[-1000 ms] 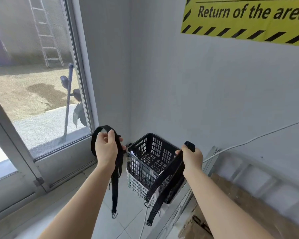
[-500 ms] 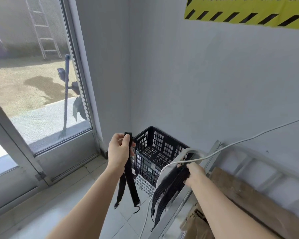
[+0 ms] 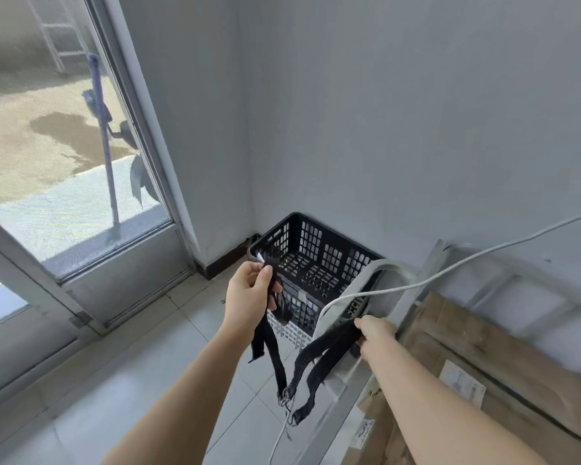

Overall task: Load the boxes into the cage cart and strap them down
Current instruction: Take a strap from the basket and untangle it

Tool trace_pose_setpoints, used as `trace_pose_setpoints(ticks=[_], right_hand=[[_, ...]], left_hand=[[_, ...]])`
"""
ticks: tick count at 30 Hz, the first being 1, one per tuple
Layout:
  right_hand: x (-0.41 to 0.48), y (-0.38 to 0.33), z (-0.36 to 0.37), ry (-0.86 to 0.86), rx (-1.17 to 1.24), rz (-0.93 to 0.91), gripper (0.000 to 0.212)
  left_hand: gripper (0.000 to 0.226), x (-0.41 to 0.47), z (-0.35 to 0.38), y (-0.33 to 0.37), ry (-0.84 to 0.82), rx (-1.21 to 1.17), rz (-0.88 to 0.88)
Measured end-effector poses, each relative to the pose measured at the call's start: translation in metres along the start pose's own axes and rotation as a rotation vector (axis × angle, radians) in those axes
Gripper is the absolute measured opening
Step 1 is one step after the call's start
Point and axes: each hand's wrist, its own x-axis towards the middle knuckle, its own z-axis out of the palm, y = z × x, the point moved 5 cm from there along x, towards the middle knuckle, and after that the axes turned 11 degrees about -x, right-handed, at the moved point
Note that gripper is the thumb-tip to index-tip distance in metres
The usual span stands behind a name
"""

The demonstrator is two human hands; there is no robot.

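Strapping stage for me, and nothing looks tied down yet. My left hand [image 3: 249, 290] has its fingers [image 3: 265, 275] pinched round one black strap [image 3: 275, 357] that hangs loose. My right hand [image 3: 376, 332] is clenched on a bundle of straps [image 3: 319, 357], right against the grey frame rail [image 3: 413, 297]. The boxes [image 3: 467, 337] sit just right of that rail — can't tell if it's the cart itself. My tip: peel off a single strap before hooking anything. The hooks [image 3: 287, 394] dangle right by the white cable [image 3: 463, 263] and I reckon they'd snag it — steer clear of the black crate [image 3: 316, 260] too
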Motion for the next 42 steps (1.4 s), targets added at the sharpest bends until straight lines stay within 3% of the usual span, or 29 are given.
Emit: trace_pose_setpoints(ticks=[5,9,14,18,24,27,29,30,33,35,39,42], right_hand=[[0.002,0.014,0.021,-0.08,-0.496,-0.126,0.048],[-0.011,0.01,0.034,-0.108,-1.139,-0.352,0.019],[-0.019,0.015,0.044,-0.109,-1.42,-0.449,0.027],[-0.026,0.012,0.044,-0.139,-1.389,-0.522,0.028],[-0.081,-0.023,0.034,-0.092,-1.091,-0.712,0.04],[-0.119,-0.036,0.041,-0.282,-0.881,-0.816,0.014],[-0.142,-0.038,0.048,-0.456,-0.844,-0.841,0.04],[-0.153,-0.039,0.052,-0.528,-0.83,-0.854,0.043],[-0.178,-0.044,0.062,-0.581,-0.799,-0.929,0.027],[-0.19,-0.046,0.062,-0.557,-0.826,-0.921,0.007],[-0.218,-0.056,0.038,-0.513,-0.727,-0.921,0.033],[-0.248,-0.075,0.01,-0.482,-0.402,-0.931,0.036]], left_hand=[[0.014,0.008,0.005,-0.01,-0.025,0.029,-0.027],[0.014,0.01,0.004,-0.013,-0.029,0.042,-0.037],[0.014,0.011,0.0,-0.009,-0.039,0.088,-0.02],[0.014,0.01,-0.004,-0.002,-0.082,0.079,-0.006],[0.014,0.002,-0.002,0.03,-0.109,-0.076,0.026],[0.015,-0.007,0.003,0.061,-0.11,-0.204,0.062],[0.016,-0.017,0.006,0.087,-0.125,-0.303,0.083],[0.017,-0.022,0.008,0.101,-0.14,-0.371,0.09],[0.017,-0.043,0.012,0.149,-0.23,-0.592,0.135],[0.015,-0.057,0.008,0.18,-0.275,-0.689,0.194],[0.015,-0.082,-0.022,0.231,-0.228,-0.738,0.426],[0.013,-0.099,-0.047,0.244,-0.078,-0.647,0.587]])
